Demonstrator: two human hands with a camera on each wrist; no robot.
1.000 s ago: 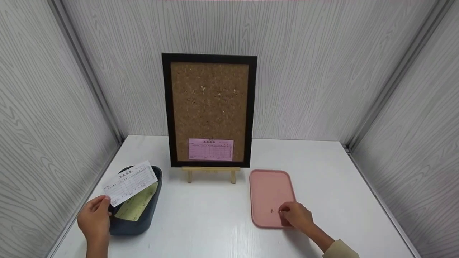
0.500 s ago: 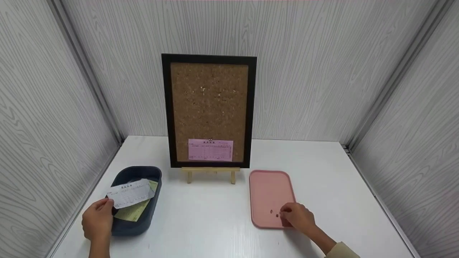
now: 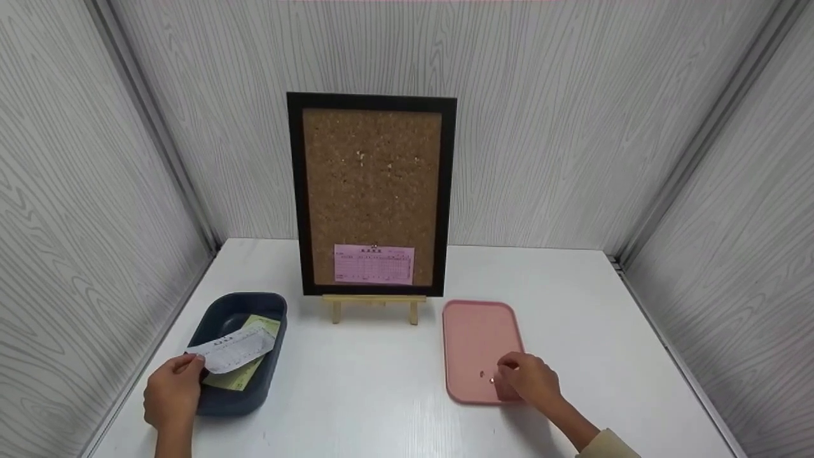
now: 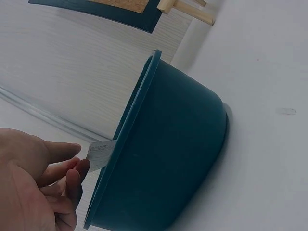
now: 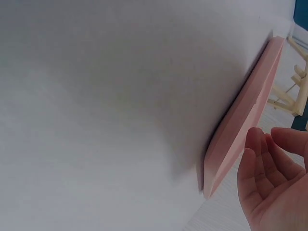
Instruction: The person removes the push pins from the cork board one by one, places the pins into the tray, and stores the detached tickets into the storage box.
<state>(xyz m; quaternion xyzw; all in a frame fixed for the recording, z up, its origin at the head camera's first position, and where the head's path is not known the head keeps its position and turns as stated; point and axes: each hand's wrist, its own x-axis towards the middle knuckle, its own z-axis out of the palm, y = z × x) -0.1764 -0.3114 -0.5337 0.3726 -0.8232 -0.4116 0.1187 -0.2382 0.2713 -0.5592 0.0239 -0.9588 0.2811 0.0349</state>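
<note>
The left hand [image 3: 172, 391] pinches a white paper [image 3: 238, 353] by one corner, thumb against finger. The paper reaches over the side of the blue bin [image 3: 232, 408], above a yellow paper [image 3: 266, 326]; I can't tell if the two touch. It bends, so I think it is very light and floppy, easy to crease or tear, best held softly by a corner or edge. The right hand [image 3: 531, 381] curls over the pink tray [image 3: 480, 337], thumb near fingertips; I can't tell if it has anything. Tiny shiny bits [image 3: 491, 381], maybe pins, lie just beside it. Behind, a pink paper [image 3: 374, 270] hangs on a cork board [image 3: 375, 191].
</note>
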